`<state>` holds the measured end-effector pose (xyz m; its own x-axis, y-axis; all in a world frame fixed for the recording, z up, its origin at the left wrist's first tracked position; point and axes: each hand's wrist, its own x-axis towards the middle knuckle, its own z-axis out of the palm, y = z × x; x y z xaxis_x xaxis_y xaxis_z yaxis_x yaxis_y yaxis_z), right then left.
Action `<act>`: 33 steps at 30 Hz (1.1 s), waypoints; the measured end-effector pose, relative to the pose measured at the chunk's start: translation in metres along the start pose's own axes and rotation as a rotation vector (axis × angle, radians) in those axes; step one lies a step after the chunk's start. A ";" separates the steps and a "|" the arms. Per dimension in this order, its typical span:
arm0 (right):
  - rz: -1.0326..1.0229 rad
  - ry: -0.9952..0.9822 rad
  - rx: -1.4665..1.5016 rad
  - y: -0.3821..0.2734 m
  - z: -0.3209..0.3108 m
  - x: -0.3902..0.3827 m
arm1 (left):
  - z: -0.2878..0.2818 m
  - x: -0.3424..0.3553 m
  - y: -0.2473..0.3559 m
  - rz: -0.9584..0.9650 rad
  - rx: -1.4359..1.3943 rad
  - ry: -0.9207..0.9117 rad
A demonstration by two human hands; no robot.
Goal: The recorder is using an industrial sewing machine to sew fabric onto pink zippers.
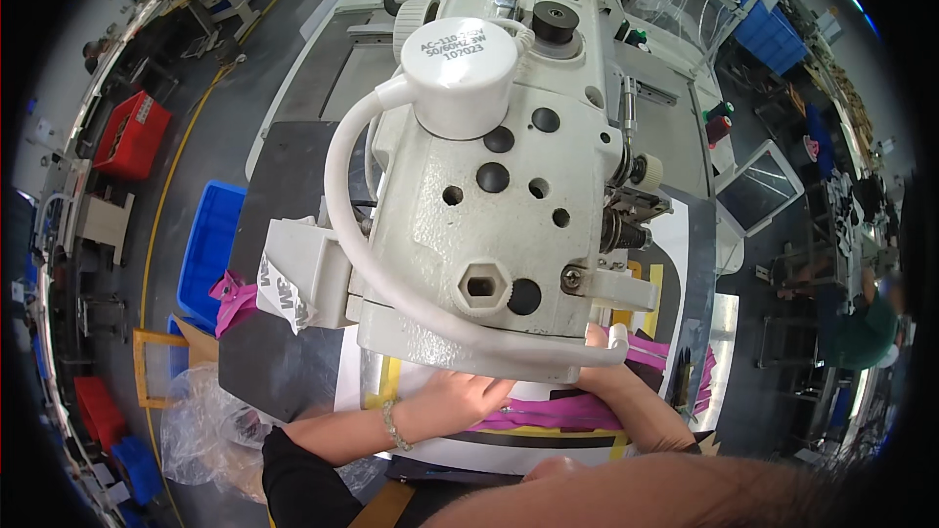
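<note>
A large white sewing machine head (pixel 430 215), with a round housing and white tube, fills the middle. Below it, a magenta zippered fabric strip (pixel 548 416) lies over white sheets edged with yellow tape. My left hand (pixel 455 401), with a beaded bracelet at the wrist, has its fingers bent together at the strip's left part; its fingertips are partly hidden. My right hand (pixel 611 381) reaches under the machine's right side by the strip, its fingers mostly hidden behind the machine. More magenta fabric (pixel 235 303) hangs at the left.
Blue (pixel 205 244) and red (pixel 132 132) bins, a wooden frame (pixel 152 367) and crumpled plastic (pixel 205 430) are at the left. A tilted screen (pixel 758 191), thread cones and a blue crate (pixel 768 34) are at the right. A person in green (pixel 861 328) sits far right.
</note>
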<state>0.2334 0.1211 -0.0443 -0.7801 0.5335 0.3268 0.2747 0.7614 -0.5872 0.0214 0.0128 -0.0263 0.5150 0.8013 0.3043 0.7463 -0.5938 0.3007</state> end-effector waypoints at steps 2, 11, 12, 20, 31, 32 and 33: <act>-0.177 -0.011 -0.279 0.002 -0.001 0.003 | -0.007 0.007 0.000 0.005 -0.019 0.081; -0.212 0.037 -0.358 -0.007 -0.010 0.011 | 0.008 -0.007 -0.008 0.042 -0.068 0.021; -0.217 0.033 -0.353 -0.010 -0.010 0.011 | 0.009 -0.006 -0.009 0.034 -0.067 0.021; -0.049 -0.040 -0.281 -0.021 -0.018 0.019 | 0.022 -0.008 -0.014 0.105 0.038 0.148; -0.022 -0.079 -0.251 -0.012 -0.011 0.007 | 0.025 -0.014 -0.016 0.169 0.098 0.006; -0.124 -0.055 -0.311 -0.010 -0.011 0.006 | 0.030 -0.017 -0.018 0.223 0.158 -0.089; -0.111 -0.051 -0.317 -0.009 -0.013 0.005 | 0.034 -0.022 -0.017 0.236 0.151 -0.090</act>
<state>0.2339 0.1218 -0.0277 -0.8402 0.4275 0.3337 0.3409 0.8948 -0.2883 0.0113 0.0078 -0.0687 0.7120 0.6497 0.2665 0.6524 -0.7524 0.0912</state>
